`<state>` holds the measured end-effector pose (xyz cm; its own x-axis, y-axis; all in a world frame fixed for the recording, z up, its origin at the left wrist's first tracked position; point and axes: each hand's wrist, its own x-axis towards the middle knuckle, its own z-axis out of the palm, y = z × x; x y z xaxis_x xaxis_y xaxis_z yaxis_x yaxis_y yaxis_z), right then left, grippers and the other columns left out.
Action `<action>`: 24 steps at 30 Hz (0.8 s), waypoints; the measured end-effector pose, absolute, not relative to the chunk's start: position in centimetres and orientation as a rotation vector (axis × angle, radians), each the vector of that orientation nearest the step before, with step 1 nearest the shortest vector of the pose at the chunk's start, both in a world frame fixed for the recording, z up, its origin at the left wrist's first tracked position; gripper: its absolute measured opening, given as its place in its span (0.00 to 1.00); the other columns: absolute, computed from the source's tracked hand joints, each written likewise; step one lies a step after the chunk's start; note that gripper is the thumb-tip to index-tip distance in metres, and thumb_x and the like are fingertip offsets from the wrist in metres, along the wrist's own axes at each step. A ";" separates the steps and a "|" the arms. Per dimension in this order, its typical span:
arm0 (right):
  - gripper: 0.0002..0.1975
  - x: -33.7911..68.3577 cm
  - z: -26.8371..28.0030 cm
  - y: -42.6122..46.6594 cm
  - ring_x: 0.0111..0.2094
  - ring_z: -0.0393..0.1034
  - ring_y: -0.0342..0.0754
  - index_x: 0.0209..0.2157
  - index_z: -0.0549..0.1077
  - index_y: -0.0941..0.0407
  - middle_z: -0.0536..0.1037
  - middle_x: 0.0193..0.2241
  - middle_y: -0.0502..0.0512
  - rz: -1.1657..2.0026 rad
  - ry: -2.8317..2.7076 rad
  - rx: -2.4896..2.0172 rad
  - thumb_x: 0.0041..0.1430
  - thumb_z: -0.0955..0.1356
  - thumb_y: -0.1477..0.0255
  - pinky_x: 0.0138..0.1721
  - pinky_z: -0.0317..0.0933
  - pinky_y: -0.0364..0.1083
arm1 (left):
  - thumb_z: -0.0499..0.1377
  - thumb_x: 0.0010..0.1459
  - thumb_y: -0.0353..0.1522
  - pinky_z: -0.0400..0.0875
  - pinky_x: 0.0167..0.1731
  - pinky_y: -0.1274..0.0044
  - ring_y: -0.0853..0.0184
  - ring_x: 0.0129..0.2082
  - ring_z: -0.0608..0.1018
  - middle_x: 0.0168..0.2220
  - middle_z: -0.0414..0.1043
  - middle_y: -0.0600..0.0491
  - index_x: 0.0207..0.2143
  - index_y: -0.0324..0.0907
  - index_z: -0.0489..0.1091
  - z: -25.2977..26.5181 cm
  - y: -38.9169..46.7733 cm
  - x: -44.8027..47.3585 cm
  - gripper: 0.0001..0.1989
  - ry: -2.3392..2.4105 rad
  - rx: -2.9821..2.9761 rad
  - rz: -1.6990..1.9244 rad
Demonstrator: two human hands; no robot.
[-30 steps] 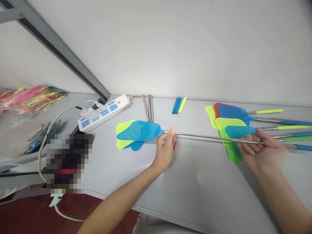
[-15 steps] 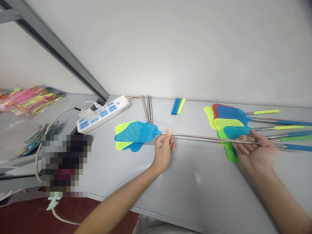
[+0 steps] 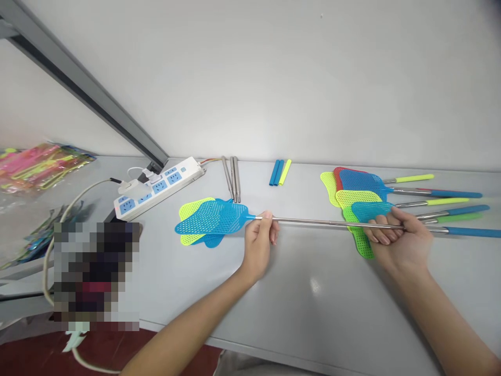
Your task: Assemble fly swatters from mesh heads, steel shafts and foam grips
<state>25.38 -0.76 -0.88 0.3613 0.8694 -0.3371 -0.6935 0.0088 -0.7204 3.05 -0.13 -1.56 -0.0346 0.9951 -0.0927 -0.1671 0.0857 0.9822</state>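
Note:
A blue fly swatter (image 3: 213, 218) with a long extended metal rod lies across both my hands. My left hand (image 3: 259, 243) pinches the rod just right of the blue head, thumb on top. Farther along the rod, my right hand (image 3: 399, 237) is closed around it; the blue grip comes out on its far side. Beneath the held head lie loose swatter heads, a yellow one (image 3: 188, 240) and a blue one (image 3: 213, 242). Partly behind my right hand rest several assembled swatters in yellow, red, blue and green, such as a blue one (image 3: 362, 183).
Metal telescopic rods (image 3: 235, 180) lie behind the loose heads. Two blue sleeves (image 3: 276, 173) and a yellow sleeve (image 3: 285, 172) sit near the wall. A white power strip (image 3: 160, 188) with plugs and cable stands left. Bagged colourful items (image 3: 47, 164) lie at far left.
The view has shifted slightly, so most things sit a little farther left. Both hands keep their hold on the swatter, and its rod looks the same length.

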 end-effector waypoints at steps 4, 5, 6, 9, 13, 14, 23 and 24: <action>0.20 25.3 -0.9 -0.8 0.11 0.41 0.38 0.13 0.45 0.56 0.47 0.08 0.44 1.236 -0.252 -0.964 0.49 0.62 0.74 0.12 0.43 0.42 | 0.50 0.54 0.44 0.55 0.18 0.81 0.75 0.16 0.60 0.14 0.53 0.58 0.17 0.39 0.60 -1.4 0.1 3.0 0.20 1.158 1.007 1.241; 0.20 25.3 -0.9 -0.8 0.11 0.41 0.38 0.13 0.45 0.56 0.47 0.08 0.44 1.240 -0.265 -0.967 0.49 0.62 0.74 0.12 0.43 0.41 | 0.50 0.53 0.44 0.55 0.18 0.81 0.75 0.16 0.60 0.14 0.53 0.59 0.17 0.39 0.60 -1.4 0.1 3.0 0.20 1.157 1.011 1.245; 0.20 25.2 -1.0 -0.8 0.11 0.41 0.37 0.12 0.46 0.56 0.47 0.09 0.44 1.244 -0.278 -0.970 0.49 0.62 0.74 0.12 0.43 0.41 | 0.50 0.53 0.44 0.55 0.18 0.81 0.75 0.16 0.60 0.14 0.52 0.59 0.18 0.39 0.60 -1.3 0.2 3.0 0.20 1.154 1.014 1.253; 0.20 25.1 -1.0 -0.7 0.11 0.42 0.37 0.12 0.47 0.57 0.47 0.09 0.43 1.271 -0.302 -0.978 0.49 0.63 0.73 0.13 0.43 0.40 | 0.50 0.55 0.43 0.54 0.17 0.81 0.75 0.15 0.59 0.14 0.52 0.60 0.20 0.40 0.61 -1.4 0.3 3.0 0.18 1.148 1.001 1.296; 0.20 24.9 -1.0 -0.6 0.10 0.42 0.36 0.12 0.48 0.57 0.47 0.08 0.43 1.312 -0.295 -0.998 0.50 0.63 0.72 0.13 0.43 0.39 | 0.48 0.56 0.42 0.54 0.16 0.81 0.75 0.14 0.59 0.13 0.52 0.60 0.24 0.40 0.63 -1.5 0.5 3.0 0.16 1.143 0.992 1.340; 0.20 24.9 -1.0 -0.6 0.10 0.43 0.36 0.11 0.48 0.57 0.48 0.08 0.43 1.320 -0.293 -0.999 0.50 0.63 0.72 0.13 0.43 0.39 | 0.49 0.56 0.43 0.54 0.16 0.81 0.75 0.14 0.59 0.13 0.52 0.60 0.25 0.40 0.63 -1.5 0.5 3.0 0.16 1.135 0.997 1.347; 0.20 25.1 -1.2 -0.4 0.11 0.44 0.36 0.12 0.49 0.57 0.49 0.09 0.43 1.359 -0.296 -0.980 0.49 0.63 0.71 0.13 0.45 0.39 | 0.46 0.56 0.46 0.55 0.16 0.82 0.75 0.14 0.60 0.13 0.53 0.60 0.27 0.40 0.63 -1.3 0.8 2.5 0.19 1.088 0.919 1.388; 0.20 25.1 -1.2 -0.4 0.11 0.44 0.36 0.12 0.49 0.57 0.49 0.09 0.43 1.360 -0.294 -0.980 0.49 0.63 0.72 0.13 0.45 0.39 | 0.45 0.56 0.46 0.55 0.16 0.82 0.75 0.14 0.60 0.13 0.53 0.60 0.26 0.40 0.63 -1.2 0.9 2.4 0.19 1.090 0.886 1.401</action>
